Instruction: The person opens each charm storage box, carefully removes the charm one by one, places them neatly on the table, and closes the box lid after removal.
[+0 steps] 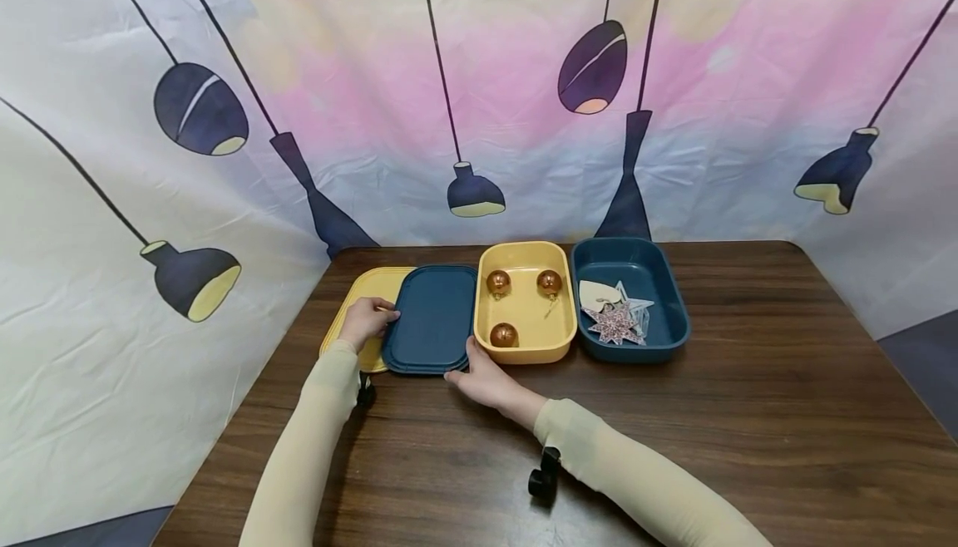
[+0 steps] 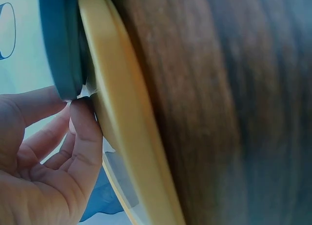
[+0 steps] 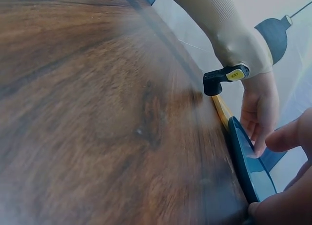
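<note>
A dark blue lid (image 1: 430, 318) lies partly over a yellow lid (image 1: 382, 283) at the table's left. My left hand (image 1: 365, 321) pinches the blue lid's left edge; the left wrist view shows thumb and forefinger (image 2: 87, 120) at that edge, close beside the yellow lid's rim (image 2: 114, 59). With thumb and fingers around the near right corner, my right hand (image 1: 490, 381) holds the same blue lid. Right of it stands a yellow box (image 1: 526, 356) with three copper-coloured baubles (image 1: 504, 335) inside. The right wrist view shows both hands at the blue lid (image 3: 243, 161).
Against the yellow box's right side stands a blue box (image 1: 632, 353) holding a glittery star (image 1: 615, 322) and other pale ornaments. A printed cloth (image 1: 524, 140) hangs behind the brown wooden table (image 1: 771, 381). Dark wrist cameras (image 1: 542, 480) stick out from the sleeves.
</note>
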`<state>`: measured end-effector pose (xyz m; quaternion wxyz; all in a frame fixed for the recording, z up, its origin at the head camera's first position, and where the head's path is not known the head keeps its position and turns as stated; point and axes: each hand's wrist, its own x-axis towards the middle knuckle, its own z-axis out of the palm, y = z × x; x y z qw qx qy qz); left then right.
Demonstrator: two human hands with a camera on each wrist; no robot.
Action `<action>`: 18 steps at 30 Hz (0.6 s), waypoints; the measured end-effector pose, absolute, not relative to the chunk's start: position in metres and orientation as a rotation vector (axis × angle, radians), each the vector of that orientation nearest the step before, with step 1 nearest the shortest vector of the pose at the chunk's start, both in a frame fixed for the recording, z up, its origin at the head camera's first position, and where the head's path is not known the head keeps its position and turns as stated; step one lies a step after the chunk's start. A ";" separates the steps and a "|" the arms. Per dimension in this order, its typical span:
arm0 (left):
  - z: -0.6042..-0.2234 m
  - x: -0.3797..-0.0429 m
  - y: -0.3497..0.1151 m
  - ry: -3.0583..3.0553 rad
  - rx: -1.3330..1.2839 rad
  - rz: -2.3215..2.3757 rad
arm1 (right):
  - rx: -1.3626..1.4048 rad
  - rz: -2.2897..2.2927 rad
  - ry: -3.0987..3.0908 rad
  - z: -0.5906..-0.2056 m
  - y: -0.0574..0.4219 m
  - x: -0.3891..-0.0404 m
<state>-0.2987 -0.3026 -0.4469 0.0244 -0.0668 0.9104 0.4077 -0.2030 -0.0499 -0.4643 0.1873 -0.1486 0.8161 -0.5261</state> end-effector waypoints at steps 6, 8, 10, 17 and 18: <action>-0.448 -0.297 -0.298 2.754 -0.205 1.299 | -0.464 -1.413 2.314 -0.462 -0.040 -0.200; -0.448 -0.297 -0.297 2.747 -0.199 1.304 | -0.464 -1.419 2.301 -0.462 -0.036 -0.200; -0.448 -0.297 -0.296 2.741 -0.181 1.309 | -0.468 -1.421 2.290 -0.463 -0.033 -0.200; -0.445 -0.291 -0.297 2.815 -0.113 1.201 | -0.594 -1.285 2.368 -0.468 -0.023 -0.197; -0.444 -0.290 -0.298 2.848 -0.096 1.159 | -0.619 -1.268 2.377 -0.468 -0.020 -0.196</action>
